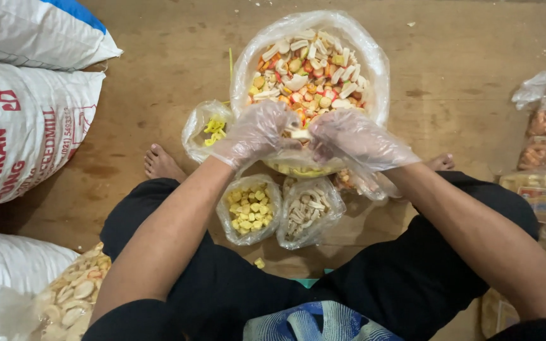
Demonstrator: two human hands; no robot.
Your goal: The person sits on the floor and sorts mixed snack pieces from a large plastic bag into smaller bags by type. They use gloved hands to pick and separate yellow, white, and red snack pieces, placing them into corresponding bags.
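head view | worn on head | faces steeply down | close over lap, floor

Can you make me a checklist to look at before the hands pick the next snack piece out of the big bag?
1. Gloves on both hands: ok. The left hand and right hand both wear clear plastic gloves.
2. Big bag of mixed pieces open and in reach: ok, its mouth is wide open right under the hands.
3. Small bag of yellow pieces open: ok, it sits open near the knees.
4. Small bag of white pieces open: ok, beside the yellow one.
5. Fingers free: not ok, a pale piece is between the two hands.
6. Floor free of strays: not ok, one yellow piece on the floor.
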